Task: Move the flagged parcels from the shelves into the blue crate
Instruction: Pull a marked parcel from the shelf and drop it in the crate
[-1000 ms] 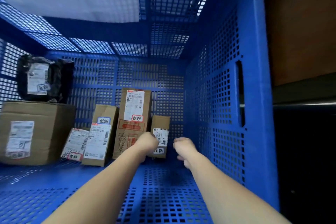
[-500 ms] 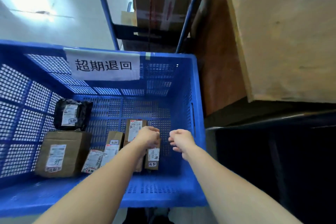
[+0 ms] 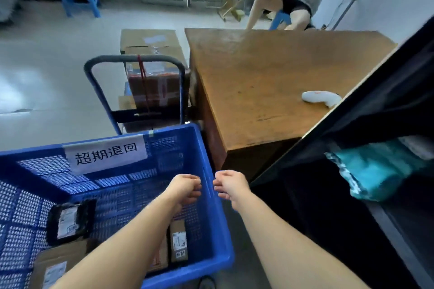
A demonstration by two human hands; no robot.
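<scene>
My fingers are curled loosely on both hands, holding nothing; my left hand hovers inside the blue crate at its right wall, my right hand just outside it. Parcels lie on the crate floor: a small brown box near the right wall, a black bag toward the left.

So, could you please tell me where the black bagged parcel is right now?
In the head view it lies inside the blue crate on the left, the black bagged parcel resting just above a large cardboard box, left of the left forearm.
</scene>
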